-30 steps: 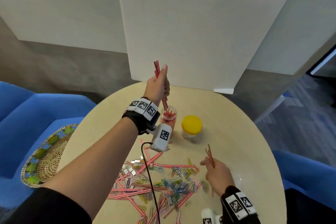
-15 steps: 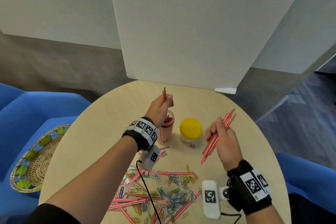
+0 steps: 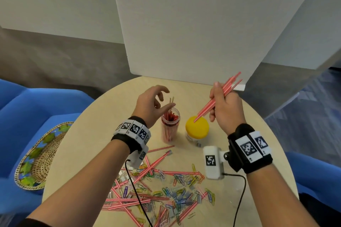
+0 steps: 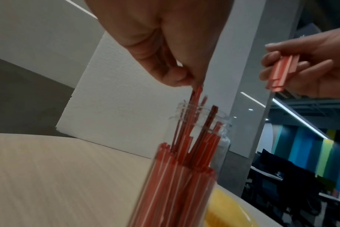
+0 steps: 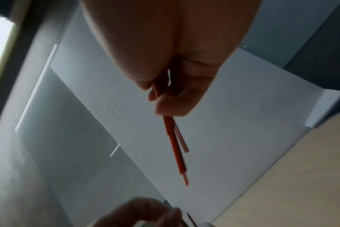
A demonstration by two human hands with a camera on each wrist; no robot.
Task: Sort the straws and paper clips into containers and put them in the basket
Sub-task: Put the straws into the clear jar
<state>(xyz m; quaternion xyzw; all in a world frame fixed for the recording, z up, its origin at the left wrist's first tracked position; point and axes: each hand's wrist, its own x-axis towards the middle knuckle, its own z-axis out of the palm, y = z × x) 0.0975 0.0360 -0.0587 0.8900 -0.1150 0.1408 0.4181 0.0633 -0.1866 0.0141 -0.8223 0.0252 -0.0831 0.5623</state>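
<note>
My left hand (image 3: 168, 97) hovers over a clear jar (image 3: 170, 127) packed with red straws, fingers spread and loosely curved. In the left wrist view its fingertips (image 4: 184, 79) sit just at the tops of two tall straws (image 4: 196, 98) standing in the jar (image 4: 177, 184). My right hand (image 3: 221, 101) grips a bundle of red straws (image 3: 228, 86), slanted down toward the yellow-lidded jar (image 3: 197, 128). The right wrist view shows that bundle (image 5: 177, 145) sticking out past the curled fingers (image 5: 165, 104). Loose straws and coloured paper clips (image 3: 162, 186) lie mixed on the near part of the round table (image 3: 103, 134).
A woven basket (image 3: 36, 155) with a green leaf rim rests on the blue chair at the left. White foam boards (image 3: 184, 33) stand behind the table's far edge. Camera cables trail over the pile. More blue seating shows at the right.
My left hand lowered its straws into the jar and opened over them. My right hand picked up a bundle from the pile and raised it toward the jars.
</note>
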